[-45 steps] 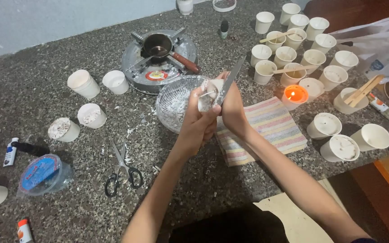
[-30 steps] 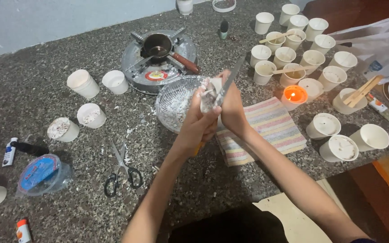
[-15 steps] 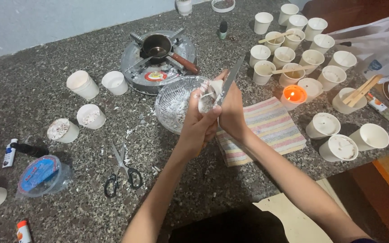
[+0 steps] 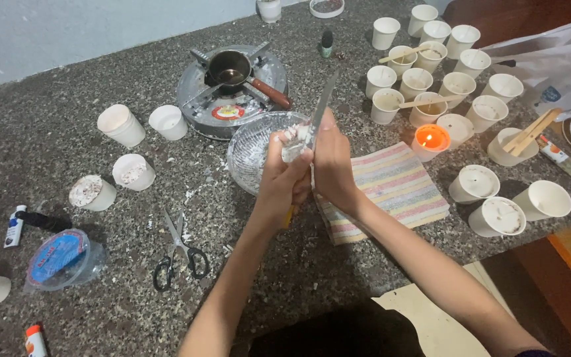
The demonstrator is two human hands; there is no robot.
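Small pale wax lump [image 4: 292, 147] pinched in closed left hand [image 4: 284, 177], over glass bowl [image 4: 254, 153]. Knife [image 4: 318, 112] gripped in closed right hand [image 4: 330, 165], blade upright against lump. Shavings already in bowl; most of lump apparently uncut. Striped cloth [image 4: 391, 188] beneath; lit candle [image 4: 431, 140] and white cups [image 4: 477, 182] beyond, small stove [image 4: 232, 89] behind.

Both forearms bare; left hand [image 4: 284, 177], right hand [image 4: 331, 164] ungloved, ringless.
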